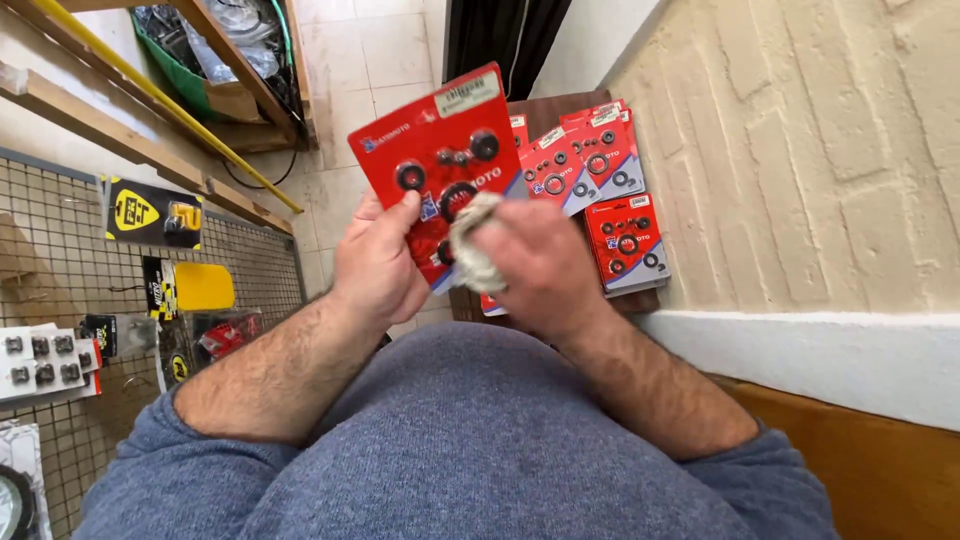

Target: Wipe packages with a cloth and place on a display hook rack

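Holding a red blister card of black rubber rings, your left hand has its grip clenched on the card's lower left edge, thumb pressed up on the front face beside one ring; the card stands tilted in the air in front of your chest, its top corner leaning to the right; your right hand is clenched around a crumpled pale cloth, and the cloth touches the lower right part of the card's face, just under the largest ring; both forearms come out of pushed-up grey-blue sleeves.

Just behind your hands, a small dark wooden stand set against the wall carries more red cards of the same kind, lying overlapped in a loose pile; one of them pokes out below your right hand; the pile sits well beyond the card you hold, not touching it.

To your right rises a cream painted brick wall with a white ledge below it; to your left a wire mesh rack hangs with black and yellow packets and white cards of small dark parts; above it runs a wooden shelf with a yellow rod along it; pale floor tiles show past the top of the held card.
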